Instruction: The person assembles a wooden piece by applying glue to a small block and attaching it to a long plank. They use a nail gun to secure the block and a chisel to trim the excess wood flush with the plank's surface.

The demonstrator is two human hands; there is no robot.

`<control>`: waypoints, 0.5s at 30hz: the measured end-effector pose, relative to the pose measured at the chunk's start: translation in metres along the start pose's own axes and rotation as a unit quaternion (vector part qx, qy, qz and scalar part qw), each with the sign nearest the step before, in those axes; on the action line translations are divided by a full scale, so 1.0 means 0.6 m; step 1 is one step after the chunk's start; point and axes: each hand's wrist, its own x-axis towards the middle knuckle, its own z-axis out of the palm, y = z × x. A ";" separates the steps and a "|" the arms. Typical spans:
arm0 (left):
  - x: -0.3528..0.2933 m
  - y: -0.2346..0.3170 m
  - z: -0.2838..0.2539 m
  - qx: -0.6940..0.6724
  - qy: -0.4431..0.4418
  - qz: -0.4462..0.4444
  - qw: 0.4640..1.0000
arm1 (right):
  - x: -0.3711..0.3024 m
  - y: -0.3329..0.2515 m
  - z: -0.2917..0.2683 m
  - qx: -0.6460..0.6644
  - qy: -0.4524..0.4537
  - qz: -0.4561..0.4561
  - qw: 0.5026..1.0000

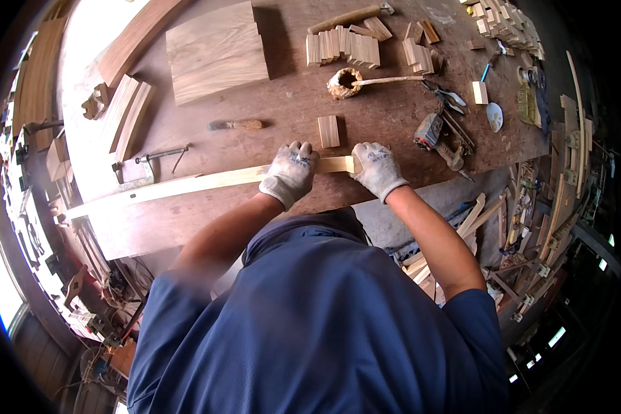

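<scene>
My left grip (291, 171) is wrapped over the long pale wood strip (200, 183) along the table's (393, 124) near side; my right grip (378, 169) curls at its right end. Should either slacken, the long left length could swing into the clamp (143, 182).

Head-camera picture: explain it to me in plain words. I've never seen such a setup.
There is no machine here, just a person in work gloves. A fisheye camera on their head looks down, so straight edges bend near the rim. The left hand grips a long pale wooden strip; the right hand is at its right end. On the brown table lie a square wooden panel, a row of small blocks, a single block and a wooden-handled tool.
</scene>
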 end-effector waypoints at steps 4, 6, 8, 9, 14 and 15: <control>0.000 0.003 -0.008 0.002 -0.009 0.000 1.000 | 0.001 -0.008 -0.012 -0.008 -0.014 0.001 1.000; -0.002 0.001 -0.002 0.003 -0.001 0.001 1.000 | 0.001 -0.006 -0.007 -0.007 -0.009 0.004 1.000; -0.003 0.001 -0.001 0.003 0.006 0.002 1.000 | -0.001 -0.004 -0.002 -0.007 -0.005 0.006 1.000; -0.003 0.001 -0.001 0.003 0.009 0.004 1.000 | -0.001 -0.004 -0.001 -0.007 -0.004 0.005 1.000; -0.002 0.003 0.001 0.006 0.003 -0.005 1.000 | -0.004 -0.008 -0.009 -0.013 -0.027 0.019 0.999; -0.004 0.004 -0.001 0.007 0.001 -0.004 1.000 | -0.003 -0.009 -0.014 -0.010 -0.045 0.026 0.999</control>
